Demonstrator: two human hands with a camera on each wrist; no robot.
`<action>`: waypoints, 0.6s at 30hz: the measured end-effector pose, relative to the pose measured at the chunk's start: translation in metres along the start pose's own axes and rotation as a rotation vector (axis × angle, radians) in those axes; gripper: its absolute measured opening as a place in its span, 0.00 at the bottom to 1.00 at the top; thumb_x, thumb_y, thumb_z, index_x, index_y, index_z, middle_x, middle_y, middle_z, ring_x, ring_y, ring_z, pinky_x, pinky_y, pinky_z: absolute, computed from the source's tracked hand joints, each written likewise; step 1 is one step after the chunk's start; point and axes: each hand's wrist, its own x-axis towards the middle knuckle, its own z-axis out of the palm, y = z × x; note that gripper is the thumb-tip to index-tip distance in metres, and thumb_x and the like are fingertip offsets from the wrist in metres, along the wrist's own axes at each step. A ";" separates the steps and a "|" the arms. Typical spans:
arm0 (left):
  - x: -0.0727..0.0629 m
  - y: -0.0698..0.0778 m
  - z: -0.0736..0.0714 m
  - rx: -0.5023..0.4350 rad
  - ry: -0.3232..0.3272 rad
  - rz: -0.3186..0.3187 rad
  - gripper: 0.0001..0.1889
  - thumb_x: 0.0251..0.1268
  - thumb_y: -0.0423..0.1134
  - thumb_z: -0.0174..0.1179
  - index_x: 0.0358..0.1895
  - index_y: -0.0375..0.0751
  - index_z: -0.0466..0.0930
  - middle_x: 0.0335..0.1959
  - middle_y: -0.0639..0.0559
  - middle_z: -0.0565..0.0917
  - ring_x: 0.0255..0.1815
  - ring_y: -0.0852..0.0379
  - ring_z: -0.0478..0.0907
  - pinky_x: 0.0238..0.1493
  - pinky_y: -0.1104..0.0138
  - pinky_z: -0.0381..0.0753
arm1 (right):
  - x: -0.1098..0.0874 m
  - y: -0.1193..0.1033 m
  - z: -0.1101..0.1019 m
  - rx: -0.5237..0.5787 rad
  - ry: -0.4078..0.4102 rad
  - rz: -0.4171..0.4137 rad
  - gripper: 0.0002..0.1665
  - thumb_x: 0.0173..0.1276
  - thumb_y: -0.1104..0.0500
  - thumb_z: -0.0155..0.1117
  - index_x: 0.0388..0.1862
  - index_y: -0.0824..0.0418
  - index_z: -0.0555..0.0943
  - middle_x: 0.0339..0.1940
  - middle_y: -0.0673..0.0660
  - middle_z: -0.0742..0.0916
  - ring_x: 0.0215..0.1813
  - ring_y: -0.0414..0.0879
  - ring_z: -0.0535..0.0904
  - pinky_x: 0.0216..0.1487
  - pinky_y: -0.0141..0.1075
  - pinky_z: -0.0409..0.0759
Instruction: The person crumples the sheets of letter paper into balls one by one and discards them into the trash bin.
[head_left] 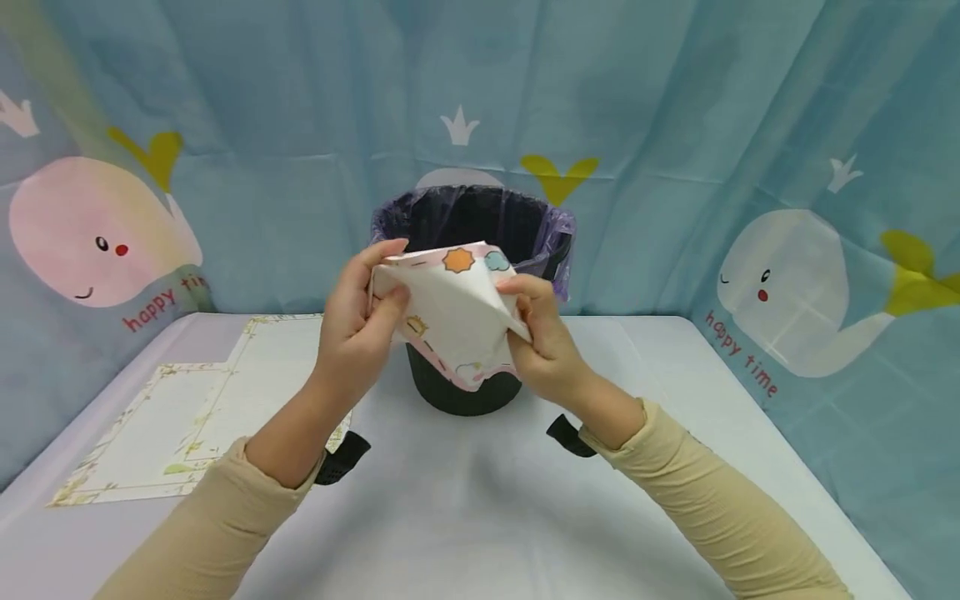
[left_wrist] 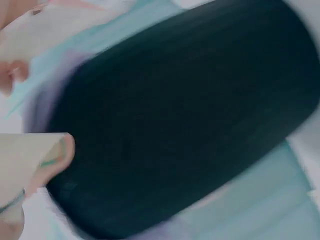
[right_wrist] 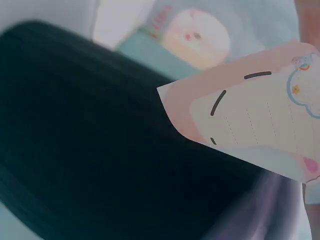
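Note:
A creased sheet of paper (head_left: 453,312), white with a pink border, sun and cloud drawings, is stretched between both hands. My left hand (head_left: 356,321) pinches its left side, thumb on the near face. On the right edge, my right hand (head_left: 551,342) grips the bunched paper between thumb and fingers. Behind the paper stands a dark bin (head_left: 465,400) with a purple bag (head_left: 558,229) folded over its rim; the paper hides part of it. Ruled lines show on the sheet (right_wrist: 255,110) in the right wrist view. The left wrist view is filled mostly by the bin (left_wrist: 190,120).
Two overlapping sheets with floral borders, a larger one (head_left: 277,367) and a smaller one (head_left: 142,442), lie on the left of the white table (head_left: 465,517). A blue curtain (head_left: 300,100) with whale prints encloses the back and sides.

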 end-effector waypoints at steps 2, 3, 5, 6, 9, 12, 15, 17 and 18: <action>-0.013 -0.009 -0.006 -0.059 -0.026 -0.055 0.25 0.73 0.38 0.49 0.67 0.29 0.60 0.57 0.40 0.68 0.50 0.54 0.69 0.44 0.71 0.74 | -0.005 0.004 0.012 -0.015 -0.022 0.042 0.37 0.57 0.81 0.39 0.59 0.47 0.58 0.41 0.77 0.75 0.43 0.58 0.78 0.39 0.43 0.83; -0.018 -0.014 -0.009 -0.089 -0.038 -0.086 0.29 0.72 0.45 0.52 0.68 0.31 0.58 0.58 0.41 0.66 0.53 0.53 0.68 0.48 0.70 0.74 | -0.007 0.006 0.017 -0.020 -0.036 0.061 0.36 0.57 0.81 0.38 0.58 0.49 0.57 0.42 0.77 0.75 0.43 0.61 0.79 0.40 0.44 0.83; -0.028 -0.021 -0.012 -0.105 -0.037 -0.127 0.40 0.64 0.59 0.59 0.69 0.36 0.55 0.58 0.43 0.65 0.53 0.52 0.68 0.47 0.70 0.75 | -0.009 0.011 0.028 -0.030 -0.059 0.086 0.35 0.57 0.81 0.39 0.58 0.53 0.55 0.42 0.76 0.76 0.42 0.65 0.79 0.40 0.46 0.84; -0.033 -0.025 -0.014 -0.090 -0.026 -0.151 0.46 0.58 0.64 0.63 0.69 0.37 0.55 0.57 0.44 0.65 0.52 0.53 0.69 0.46 0.72 0.77 | -0.009 0.013 0.034 -0.038 -0.072 0.088 0.34 0.58 0.81 0.39 0.58 0.54 0.54 0.43 0.75 0.76 0.42 0.65 0.79 0.40 0.46 0.84; -0.042 -0.031 -0.014 -0.050 0.029 -0.242 0.45 0.53 0.58 0.70 0.65 0.38 0.55 0.57 0.46 0.67 0.50 0.54 0.72 0.44 0.72 0.78 | -0.009 0.019 0.050 -0.070 -0.114 0.087 0.32 0.59 0.80 0.41 0.57 0.55 0.52 0.45 0.73 0.76 0.43 0.63 0.79 0.42 0.43 0.83; -0.048 -0.035 -0.015 0.034 0.087 -0.320 0.33 0.62 0.39 0.67 0.62 0.34 0.57 0.57 0.46 0.70 0.50 0.56 0.73 0.44 0.72 0.78 | -0.009 0.026 0.063 -0.079 -0.149 0.102 0.30 0.60 0.79 0.41 0.57 0.56 0.52 0.47 0.72 0.76 0.45 0.61 0.78 0.45 0.39 0.82; -0.051 -0.039 -0.017 0.118 0.106 -0.351 0.24 0.65 0.27 0.61 0.59 0.29 0.60 0.55 0.42 0.73 0.48 0.61 0.75 0.42 0.73 0.79 | -0.012 0.032 0.070 -0.071 -0.178 0.163 0.29 0.60 0.78 0.40 0.57 0.59 0.51 0.47 0.72 0.78 0.45 0.60 0.78 0.46 0.37 0.81; -0.052 -0.042 -0.019 0.179 0.096 -0.334 0.21 0.64 0.26 0.61 0.56 0.27 0.63 0.52 0.38 0.76 0.44 0.64 0.77 0.39 0.73 0.80 | -0.014 0.034 0.070 -0.079 -0.202 0.218 0.29 0.61 0.78 0.41 0.57 0.60 0.51 0.46 0.72 0.78 0.45 0.59 0.78 0.47 0.37 0.80; -0.052 -0.043 -0.021 0.195 0.096 -0.327 0.19 0.64 0.26 0.61 0.53 0.27 0.64 0.50 0.37 0.76 0.42 0.65 0.77 0.38 0.73 0.80 | -0.016 0.034 0.069 -0.091 -0.217 0.245 0.29 0.61 0.77 0.42 0.58 0.60 0.51 0.46 0.72 0.78 0.45 0.58 0.78 0.47 0.37 0.79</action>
